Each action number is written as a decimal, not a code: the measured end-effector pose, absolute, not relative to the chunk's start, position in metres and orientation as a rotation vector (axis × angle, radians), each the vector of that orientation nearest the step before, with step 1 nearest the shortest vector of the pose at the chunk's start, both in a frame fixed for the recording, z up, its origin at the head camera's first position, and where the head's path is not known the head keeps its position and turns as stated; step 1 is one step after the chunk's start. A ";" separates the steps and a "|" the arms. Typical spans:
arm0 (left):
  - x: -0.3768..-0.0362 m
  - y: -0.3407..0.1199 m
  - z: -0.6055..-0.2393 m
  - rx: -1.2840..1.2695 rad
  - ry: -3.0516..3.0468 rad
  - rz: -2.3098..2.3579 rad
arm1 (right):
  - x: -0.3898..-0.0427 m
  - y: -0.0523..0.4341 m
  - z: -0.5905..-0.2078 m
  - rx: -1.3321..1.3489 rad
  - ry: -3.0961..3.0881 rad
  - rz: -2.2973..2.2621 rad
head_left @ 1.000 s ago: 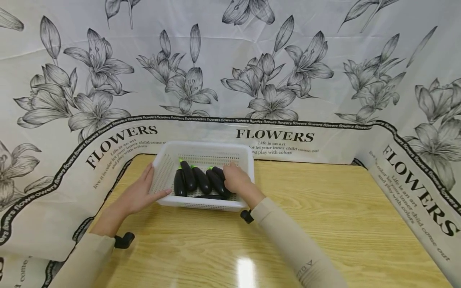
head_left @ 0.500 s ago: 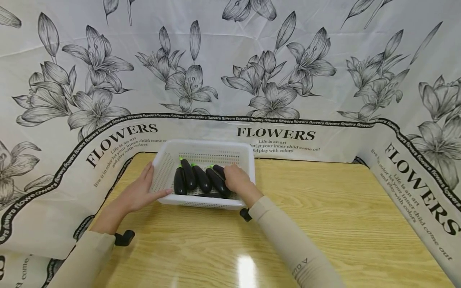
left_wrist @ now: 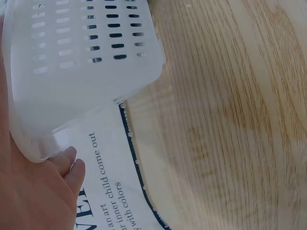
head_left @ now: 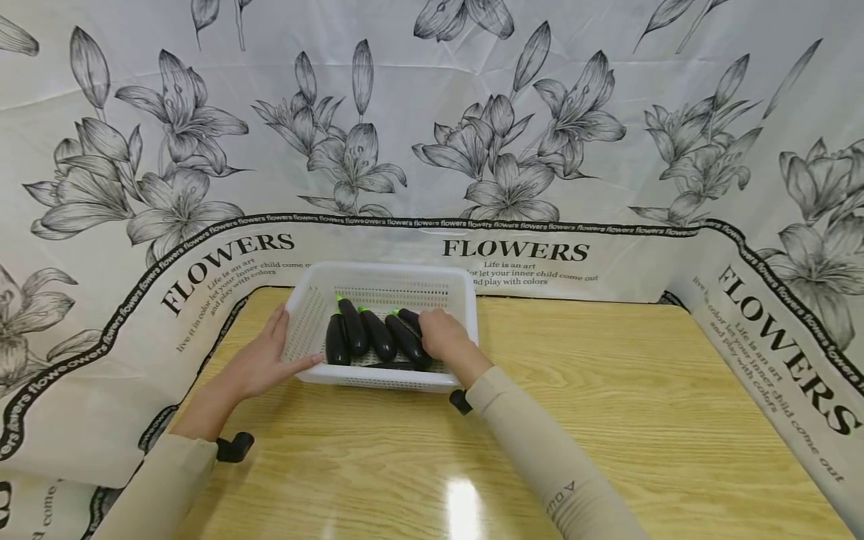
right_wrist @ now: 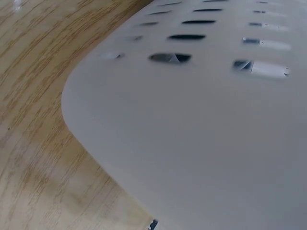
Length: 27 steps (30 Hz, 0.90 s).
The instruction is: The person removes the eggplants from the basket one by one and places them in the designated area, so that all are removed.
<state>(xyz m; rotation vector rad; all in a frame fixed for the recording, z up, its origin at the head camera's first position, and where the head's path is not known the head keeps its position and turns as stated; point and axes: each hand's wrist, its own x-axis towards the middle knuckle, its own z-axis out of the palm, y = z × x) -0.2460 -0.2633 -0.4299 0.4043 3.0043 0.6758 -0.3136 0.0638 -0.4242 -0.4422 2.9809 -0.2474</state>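
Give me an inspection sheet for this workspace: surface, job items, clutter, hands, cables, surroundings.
Surface: wood-grain table, bright light reflection near the front edge of the head view.
Job items: white perforated basket on the table; at least six dark eggplants inside, some with green ends, one lying crosswise along the near wall.
Clutter: nothing seen.
Left hand: at the basket's left side, thumb on the near rim.
Right hand: inside the basket, over the lower end of the rightmost eggplant; fingers mostly hidden, grip unclear.
Cables: nothing seen.
Surroundings: white cloth with flower drawings and FLOWERS lettering behind and at both sides.
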 end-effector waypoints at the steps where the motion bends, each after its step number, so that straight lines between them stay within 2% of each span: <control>1: -0.246 -0.264 -0.430 0.400 3.006 0.676 | -0.314 0.064 -0.424 -0.443 2.980 -0.247; 19: -0.249 -0.265 -0.431 0.404 3.020 0.684 | -0.316 0.062 -0.425 -0.462 3.020 -0.277; 27: -0.248 -0.264 -0.431 0.396 3.012 0.675 | -0.307 0.072 -0.405 -0.512 3.061 -0.353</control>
